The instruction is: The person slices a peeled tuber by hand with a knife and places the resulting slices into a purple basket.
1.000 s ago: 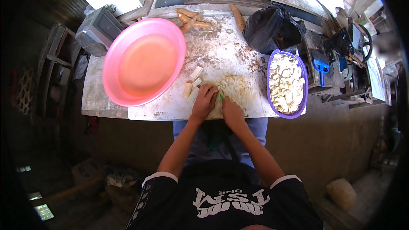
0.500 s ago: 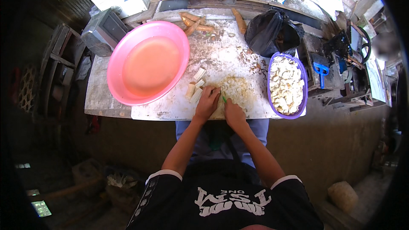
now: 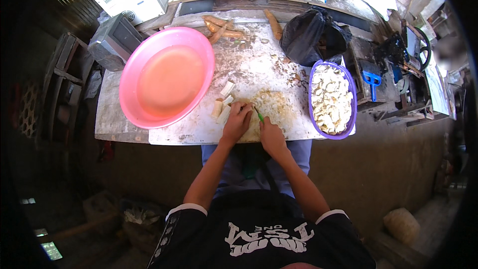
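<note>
My right hand (image 3: 272,134) is closed round the green handle of a small knife (image 3: 260,116). Its blade tip meets the fingertips of my left hand (image 3: 238,122). That hand is curled low on the white tabletop over a piece of peeled cassava, which the fingers mostly hide. Against the left side of my left hand lie several peeled cassava pieces (image 3: 226,90), pale and stick-like. Wet, yellowish scraps (image 3: 271,107) cover the surface just beyond my right hand. To the right, a purple basket (image 3: 354,101) is filled with thin white cassava slices (image 3: 330,101).
A large pink basin (image 3: 124,92) of cloudy orange-looking liquid stands at left. Unpeeled brown cassava roots (image 3: 225,33) lie at the back, near a black plastic bag (image 3: 303,37). A blue-handled tool (image 3: 372,82) rests beyond the basket. The table's front edge (image 3: 184,143) runs close before me.
The whole view has shifted slightly, moving the scene a little left. The knife now shows more of its green handle, angled toward my left fingertips. Both hands stay at the same spot.
</note>
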The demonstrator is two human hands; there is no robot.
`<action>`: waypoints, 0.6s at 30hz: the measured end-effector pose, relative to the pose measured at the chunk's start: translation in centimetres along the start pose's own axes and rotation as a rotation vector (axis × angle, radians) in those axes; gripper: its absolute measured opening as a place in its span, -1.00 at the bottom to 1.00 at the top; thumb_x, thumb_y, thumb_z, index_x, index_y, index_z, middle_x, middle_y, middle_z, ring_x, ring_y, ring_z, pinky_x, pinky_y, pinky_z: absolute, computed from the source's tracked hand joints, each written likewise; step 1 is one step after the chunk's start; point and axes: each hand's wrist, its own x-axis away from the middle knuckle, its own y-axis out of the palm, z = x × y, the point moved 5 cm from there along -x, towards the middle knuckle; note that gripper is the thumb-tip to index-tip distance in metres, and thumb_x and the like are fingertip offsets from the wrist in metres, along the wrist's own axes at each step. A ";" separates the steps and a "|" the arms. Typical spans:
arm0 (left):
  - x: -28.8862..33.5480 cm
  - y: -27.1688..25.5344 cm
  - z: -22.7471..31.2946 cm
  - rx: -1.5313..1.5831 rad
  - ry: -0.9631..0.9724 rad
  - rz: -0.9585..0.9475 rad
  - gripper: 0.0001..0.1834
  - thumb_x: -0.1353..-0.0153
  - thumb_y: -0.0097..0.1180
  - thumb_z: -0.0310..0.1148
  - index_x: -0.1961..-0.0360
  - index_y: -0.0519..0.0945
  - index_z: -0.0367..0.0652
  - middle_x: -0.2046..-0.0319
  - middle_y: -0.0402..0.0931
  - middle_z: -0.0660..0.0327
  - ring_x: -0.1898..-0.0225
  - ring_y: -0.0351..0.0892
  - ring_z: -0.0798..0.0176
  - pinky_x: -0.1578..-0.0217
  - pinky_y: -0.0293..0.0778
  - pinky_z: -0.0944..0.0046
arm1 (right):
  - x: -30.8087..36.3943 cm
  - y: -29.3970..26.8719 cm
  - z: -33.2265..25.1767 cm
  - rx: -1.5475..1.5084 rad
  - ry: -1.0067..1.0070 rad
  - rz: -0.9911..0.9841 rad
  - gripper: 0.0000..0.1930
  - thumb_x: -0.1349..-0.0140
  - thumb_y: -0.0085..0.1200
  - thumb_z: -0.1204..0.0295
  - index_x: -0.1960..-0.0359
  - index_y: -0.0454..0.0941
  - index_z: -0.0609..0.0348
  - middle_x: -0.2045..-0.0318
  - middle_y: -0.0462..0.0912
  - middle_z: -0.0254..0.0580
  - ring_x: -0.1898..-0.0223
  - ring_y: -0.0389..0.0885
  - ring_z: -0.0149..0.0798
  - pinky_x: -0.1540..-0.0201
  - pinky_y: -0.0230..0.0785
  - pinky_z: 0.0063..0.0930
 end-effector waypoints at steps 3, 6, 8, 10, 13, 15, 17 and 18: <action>0.2 0.0 0.0 0.020 -0.019 0.000 -0.70 0.01 0.08 -0.55 0.18 0.46 -0.31 0.32 0.31 0.04 0.23 0.31 0.02 0.22 0.30 0.19 | 0.1 0.0 -0.4 0.007 0.012 -0.019 -0.76 -0.25 -0.27 0.27 0.26 0.24 0.20 0.52 0.52 0.21 0.41 0.52 0.22 0.33 0.34 0.05; 0.2 -0.1 0.2 0.022 -0.026 -0.009 -0.67 0.01 0.09 -0.56 0.15 0.44 -0.31 0.30 0.31 0.03 0.21 0.31 0.01 0.21 0.30 0.19 | -0.1 0.4 -0.5 0.007 0.039 -0.018 -0.77 -0.25 -0.28 0.27 0.27 0.25 0.20 0.50 0.52 0.20 0.39 0.52 0.20 0.31 0.34 0.04; 0.3 -0.2 0.3 0.027 -0.034 0.017 -0.67 0.02 0.09 -0.56 0.15 0.43 -0.31 0.29 0.31 0.03 0.20 0.31 0.00 0.20 0.30 0.19 | -0.4 0.8 -0.4 -0.010 0.029 -0.022 -0.77 -0.25 -0.29 0.28 0.27 0.25 0.20 0.50 0.52 0.20 0.39 0.52 0.20 0.31 0.34 0.04; 0.4 -0.2 0.3 0.035 -0.041 0.037 -0.66 0.02 0.09 -0.57 0.15 0.42 -0.31 0.28 0.32 0.02 0.19 0.31 0.00 0.19 0.31 0.19 | -0.6 1.3 -0.2 -0.028 0.025 -0.026 -0.78 -0.25 -0.29 0.29 0.28 0.25 0.20 0.49 0.52 0.20 0.38 0.52 0.20 0.31 0.34 0.04; 0.7 -0.5 0.5 0.038 -0.034 0.047 -0.67 0.02 0.10 -0.57 0.17 0.41 -0.30 0.28 0.33 0.03 0.18 0.32 -0.02 0.16 0.31 0.19 | -0.4 1.4 -0.2 -0.079 0.004 0.052 -0.77 -0.25 -0.28 0.27 0.29 0.26 0.20 0.53 0.50 0.26 0.42 0.48 0.28 0.35 0.30 0.10; 0.4 -0.6 0.9 0.043 -0.036 0.055 -0.72 0.02 0.11 -0.55 0.22 0.43 -0.29 0.29 0.34 0.04 0.19 0.33 -0.02 0.16 0.31 0.18 | 0.2 0.7 0.1 -0.020 -0.022 0.040 -0.77 -0.25 -0.28 0.28 0.29 0.26 0.20 0.53 0.49 0.29 0.42 0.48 0.29 0.35 0.30 0.10; 0.8 -0.5 0.7 -0.001 -0.032 0.070 -0.73 0.03 0.11 -0.55 0.23 0.43 -0.29 0.29 0.35 0.05 0.18 0.33 -0.01 0.15 0.31 0.18 | 1.0 0.4 0.7 0.015 -0.035 0.017 -0.77 -0.26 -0.30 0.29 0.29 0.26 0.21 0.54 0.50 0.24 0.43 0.49 0.25 0.36 0.33 0.06; 0.8 -0.5 0.7 -0.041 -0.023 0.079 -0.73 0.03 0.11 -0.55 0.24 0.44 -0.29 0.29 0.35 0.05 0.18 0.33 0.00 0.15 0.31 0.18 | 1.2 0.4 0.9 0.048 -0.042 -0.001 -0.77 -0.26 -0.31 0.29 0.30 0.26 0.21 0.54 0.51 0.19 0.44 0.51 0.22 0.37 0.35 0.03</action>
